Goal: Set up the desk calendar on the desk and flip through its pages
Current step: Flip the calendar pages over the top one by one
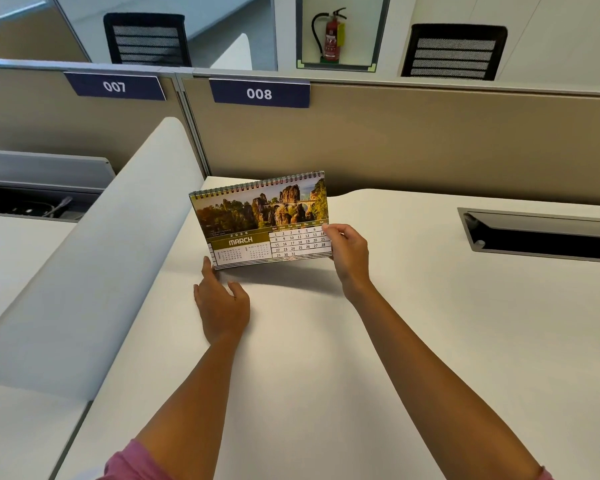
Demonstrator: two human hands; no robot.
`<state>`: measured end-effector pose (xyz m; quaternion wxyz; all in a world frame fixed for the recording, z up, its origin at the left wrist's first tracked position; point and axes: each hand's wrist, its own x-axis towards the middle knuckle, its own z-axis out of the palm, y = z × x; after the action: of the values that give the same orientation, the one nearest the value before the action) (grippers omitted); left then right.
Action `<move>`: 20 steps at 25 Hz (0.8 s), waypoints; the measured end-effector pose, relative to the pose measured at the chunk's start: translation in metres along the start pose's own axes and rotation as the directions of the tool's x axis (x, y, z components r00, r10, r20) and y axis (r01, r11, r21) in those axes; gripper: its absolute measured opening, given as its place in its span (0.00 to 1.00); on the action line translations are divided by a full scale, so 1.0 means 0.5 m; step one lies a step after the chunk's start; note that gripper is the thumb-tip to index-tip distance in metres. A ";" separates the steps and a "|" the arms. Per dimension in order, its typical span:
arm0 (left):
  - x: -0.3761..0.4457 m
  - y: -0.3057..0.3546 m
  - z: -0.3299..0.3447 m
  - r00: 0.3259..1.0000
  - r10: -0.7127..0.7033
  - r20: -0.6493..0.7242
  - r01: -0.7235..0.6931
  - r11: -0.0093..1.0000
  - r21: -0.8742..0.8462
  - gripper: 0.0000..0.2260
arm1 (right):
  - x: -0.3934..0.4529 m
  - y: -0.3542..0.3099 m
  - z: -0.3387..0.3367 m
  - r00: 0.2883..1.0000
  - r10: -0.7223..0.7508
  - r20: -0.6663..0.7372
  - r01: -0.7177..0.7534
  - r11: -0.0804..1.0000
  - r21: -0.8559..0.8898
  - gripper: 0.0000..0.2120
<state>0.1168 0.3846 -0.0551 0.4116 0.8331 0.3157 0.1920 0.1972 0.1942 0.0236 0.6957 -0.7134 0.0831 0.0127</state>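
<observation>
A spiral-bound desk calendar (261, 220) stands upright on the white desk (326, 341), its wire binding on top. Its front page shows March, with a photo of rock towers and a bridge. My right hand (347, 255) grips the calendar's lower right corner, thumb on the front over the date grid. My left hand (221, 302) hovers just below the lower left corner, fingers apart, with one fingertip touching or almost touching the calendar's bottom edge.
A white rounded divider (94, 265) slants along the desk's left side. A beige partition (430, 143) labelled 007 and 008 closes the back. A recessed cable slot (541, 233) sits at the right rear. Office chairs and a fire extinguisher (331, 36) stand beyond.
</observation>
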 end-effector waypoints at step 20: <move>0.004 -0.007 0.001 1.000 -0.024 0.015 0.024 1.000 0.004 0.29 | 0.026 -0.189 -0.009 0.846 -0.101 0.524 -0.309 0.708 0.635 0.47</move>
<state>0.1176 0.3873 -0.0580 0.4146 0.8314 0.3231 0.1801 0.2224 0.1901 0.1158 0.9057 -0.3591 -0.0687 0.2143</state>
